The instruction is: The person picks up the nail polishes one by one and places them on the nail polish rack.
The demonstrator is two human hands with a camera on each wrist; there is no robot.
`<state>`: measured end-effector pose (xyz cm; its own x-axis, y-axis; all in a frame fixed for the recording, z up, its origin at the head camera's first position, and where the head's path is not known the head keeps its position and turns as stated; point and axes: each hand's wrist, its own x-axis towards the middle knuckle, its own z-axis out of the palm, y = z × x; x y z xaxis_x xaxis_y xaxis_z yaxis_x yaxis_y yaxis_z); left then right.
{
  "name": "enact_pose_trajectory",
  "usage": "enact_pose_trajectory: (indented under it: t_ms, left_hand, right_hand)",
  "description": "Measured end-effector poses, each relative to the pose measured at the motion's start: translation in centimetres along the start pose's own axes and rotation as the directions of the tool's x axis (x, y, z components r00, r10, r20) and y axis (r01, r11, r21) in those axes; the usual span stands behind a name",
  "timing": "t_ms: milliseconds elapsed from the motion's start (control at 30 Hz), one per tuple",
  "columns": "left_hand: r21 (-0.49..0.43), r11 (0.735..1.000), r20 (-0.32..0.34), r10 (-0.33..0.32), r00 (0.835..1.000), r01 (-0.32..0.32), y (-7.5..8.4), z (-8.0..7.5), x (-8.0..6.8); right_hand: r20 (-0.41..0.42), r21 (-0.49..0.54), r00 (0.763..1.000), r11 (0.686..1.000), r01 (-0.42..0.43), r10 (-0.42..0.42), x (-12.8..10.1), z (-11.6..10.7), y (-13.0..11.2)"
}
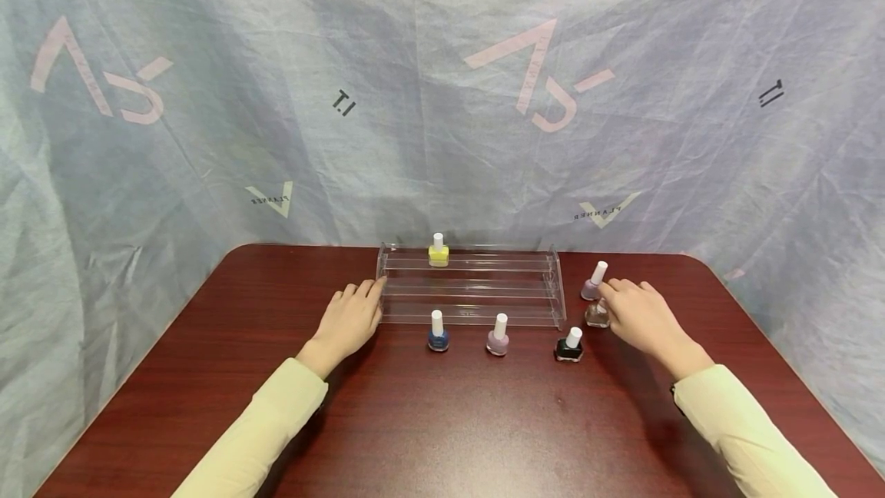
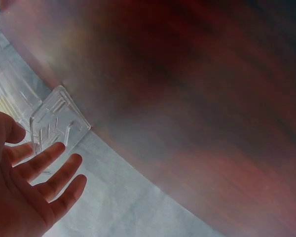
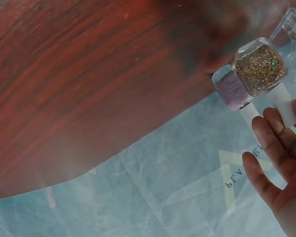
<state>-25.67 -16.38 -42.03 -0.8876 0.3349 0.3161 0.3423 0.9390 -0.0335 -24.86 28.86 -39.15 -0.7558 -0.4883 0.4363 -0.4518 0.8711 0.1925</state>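
- You're resting your left hand point(image 1: 353, 317) on the table point(image 1: 442, 421) at the near-left corner of the clear acrylic rack point(image 1: 470, 287). Fingers are lying straight and relaxed, tips touching the rack's left end panel, gripping nothing. Prob. bracing the rack so it isn't sliding.
- L wrist view is showing the same: fingers point(image 2: 49, 170) spread and loose, rack's end panel point(image 2: 54, 121) just beyond the tips.
- You're reaching your right hand point(image 1: 639, 313) to the glitter bottle point(image 1: 597, 316), which is standing on the table just right of the rack's near-right corner. Hand is covering its cap in the head view.
- R wrist view is showing fingers point(image 3: 269, 140) straight, tips at the glitter bottle's point(image 3: 259, 66) white cap, w/ no clear pinch yet. Can't tell if the thumb is closing behind it; what's showing reads as touching, not clamped.
- Mauve bottle point(image 1: 593, 283) is standing just beside the glitter one, on its far side, leaning a bit; in the R wrist view the two bottles point(image 3: 232, 89) are sitting right against each other, so there's little room for fingers between them.
- Yellow bottle point(image 1: 439, 250) is already sitting upright on the rack's top, far tier, left of middle.
- Three more are waiting in a loose row on the table along the rack's near edge: blue bottle point(image 1: 437, 332), pale pink bottle point(image 1: 498, 336), black bottle point(image 1: 569, 346) (this one tilted). All upright-ish, apart from each other, within easy reach of either hand.
- Hands are well apart, one at each end of the rack.
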Motion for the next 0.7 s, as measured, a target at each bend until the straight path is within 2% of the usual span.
enact_pose_trajectory:
  t_ms: [300,700]
  left_hand:
    - [-0.01,1.0,0.014,-0.012,1.0,0.012,0.0,0.1,0.1]
    - [-0.014,1.0,0.004,-0.007,1.0,0.007,0.0,0.1,0.2]
  right_hand:
    - [-0.023,-0.022,1.0,1.0,0.013,-0.013,0.9,-1.1,-0.2]
    - [-0.036,0.001,0.999,1.0,0.02,-0.02,2.8,-3.0,-0.6]
